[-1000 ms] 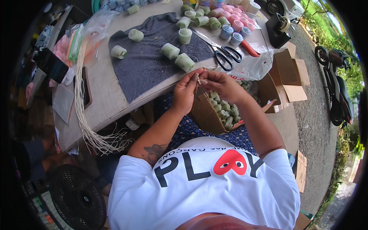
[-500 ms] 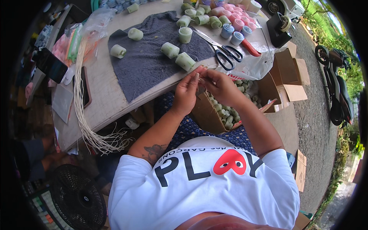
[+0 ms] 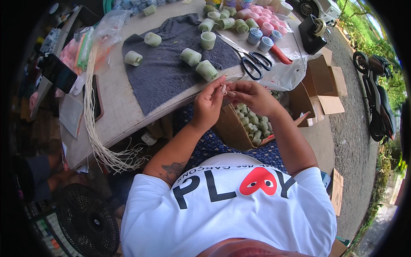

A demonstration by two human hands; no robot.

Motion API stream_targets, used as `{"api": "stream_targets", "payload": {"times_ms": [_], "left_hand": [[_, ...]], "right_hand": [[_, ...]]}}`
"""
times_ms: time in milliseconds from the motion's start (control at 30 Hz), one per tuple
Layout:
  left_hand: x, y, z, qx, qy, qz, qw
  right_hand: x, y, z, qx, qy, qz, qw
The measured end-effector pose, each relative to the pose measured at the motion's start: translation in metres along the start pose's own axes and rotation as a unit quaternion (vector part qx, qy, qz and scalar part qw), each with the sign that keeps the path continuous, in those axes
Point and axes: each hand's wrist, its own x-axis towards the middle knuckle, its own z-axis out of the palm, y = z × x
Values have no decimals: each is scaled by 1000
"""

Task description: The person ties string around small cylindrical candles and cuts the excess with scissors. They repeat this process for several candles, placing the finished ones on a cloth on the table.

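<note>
My left hand (image 3: 206,103) and my right hand (image 3: 255,98) meet at the table's near edge, fingertips pinched close together. Between them shows a small pale loop of wick (image 3: 224,88); most of it is hidden by the fingers. Just beyond my left fingertips a pale green candle (image 3: 207,71) lies tilted on a dark grey towel (image 3: 165,85). Another green candle (image 3: 190,56) lies beside it, and an upright one with a wick (image 3: 208,40) stands farther back. Long cream wick strands (image 3: 89,103) hang over the table edge at the left.
Scissors (image 3: 257,65) with dark handles lie right of the towel, near a red-handled tool (image 3: 280,54). Pink candles (image 3: 266,28) and blue candles (image 3: 254,36) crowd the back right. Below the table, a cardboard box (image 3: 231,126) holds several green candles. A black fan (image 3: 87,214) stands lower left.
My right fingers have turned and shifted slightly down, and the small wick loop now shows between the fingertips. The candles on the towel have stayed in place.
</note>
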Motion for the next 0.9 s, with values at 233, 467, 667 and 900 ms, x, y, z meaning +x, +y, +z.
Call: {"api": "stream_targets", "payload": {"times_ms": [233, 467, 667, 900], "left_hand": [[3, 0, -4, 71, 20, 31, 997], [4, 1, 0, 0, 25, 21, 999], [7, 6, 1, 27, 40, 22, 999], [4, 10, 5, -28, 67, -15, 997]], "right_hand": [[6, 6, -7, 26, -18, -9, 999], [12, 13, -7, 30, -4, 2, 1000], [10, 7, 9, 52, 61, -46, 996], [1, 17, 18, -187, 177, -125, 958]]}}
